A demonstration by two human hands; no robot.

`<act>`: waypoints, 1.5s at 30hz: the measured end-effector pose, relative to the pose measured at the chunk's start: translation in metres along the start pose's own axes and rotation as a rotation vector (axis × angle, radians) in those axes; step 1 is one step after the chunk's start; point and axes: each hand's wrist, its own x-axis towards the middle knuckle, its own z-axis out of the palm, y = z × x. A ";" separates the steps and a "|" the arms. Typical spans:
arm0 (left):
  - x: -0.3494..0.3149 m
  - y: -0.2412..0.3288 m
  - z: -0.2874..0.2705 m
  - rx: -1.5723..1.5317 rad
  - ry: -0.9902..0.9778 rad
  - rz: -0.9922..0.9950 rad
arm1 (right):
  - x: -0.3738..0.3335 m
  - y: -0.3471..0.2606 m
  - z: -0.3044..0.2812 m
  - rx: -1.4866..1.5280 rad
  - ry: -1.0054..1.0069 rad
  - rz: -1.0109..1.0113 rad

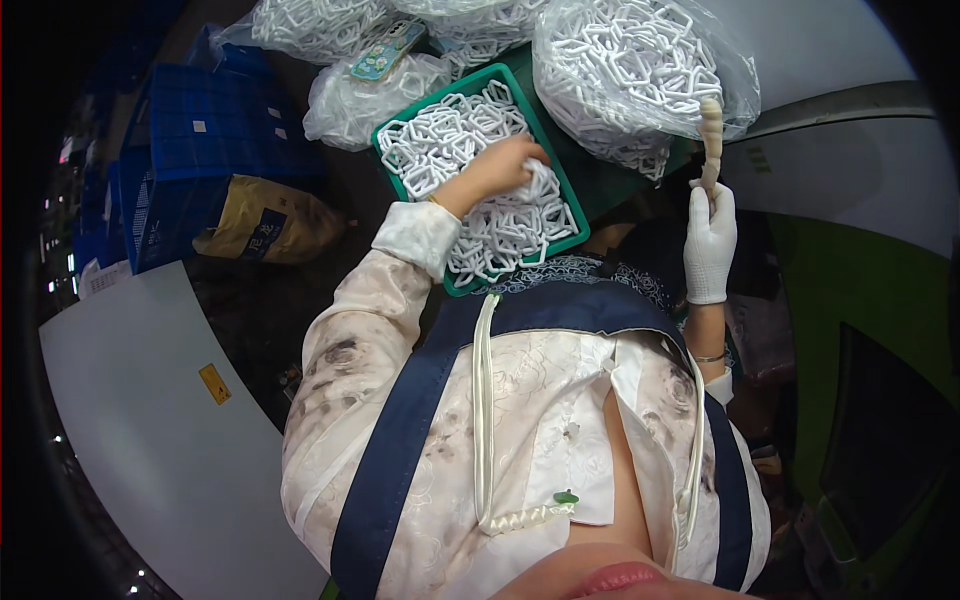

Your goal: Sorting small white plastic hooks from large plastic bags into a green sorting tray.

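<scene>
A green tray (580,237) holds a heap of small white angular plastic rings (450,140). Over the middle of that heap, my bare left hand (505,167) has its fingers curled down around some white pieces. How many it grips is hidden. To the right, clear of the tray, my right hand (710,235) wears a white knit glove. Its fingers are closed on the lower end of a cream-coloured ribbed stick (711,140), which points away from me, roughly upright in the picture.
Clear plastic bags of similar white rings (640,70) stand behind the tray, and a phone in a patterned case (390,50) lies on one. Blue crates (210,150) and a brown sack (270,220) are at left. Pale panels (160,400) flank the workplace.
</scene>
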 end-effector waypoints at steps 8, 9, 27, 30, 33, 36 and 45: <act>-0.022 0.006 0.017 0.232 0.158 0.065 | -0.004 -0.013 0.015 0.062 -0.121 -0.025; -0.025 0.004 0.015 0.209 0.217 0.060 | -0.005 -0.015 0.015 0.063 -0.124 -0.027; -0.011 0.131 -0.031 -1.591 0.421 -0.026 | -0.010 -0.051 0.059 0.349 -0.313 -0.099; -0.013 0.140 -0.014 -1.847 0.239 0.009 | -0.009 -0.072 0.065 0.384 -0.333 -0.084; -0.010 0.156 -0.016 -1.889 0.237 -0.139 | 0.004 -0.071 0.057 0.193 -0.352 -0.113; -0.009 0.156 -0.032 -0.723 0.609 0.013 | 0.010 -0.076 0.046 0.134 -0.461 -0.088; 0.004 0.120 -0.045 -1.497 0.259 -0.044 | -0.012 -0.056 0.049 -0.102 -0.459 -0.156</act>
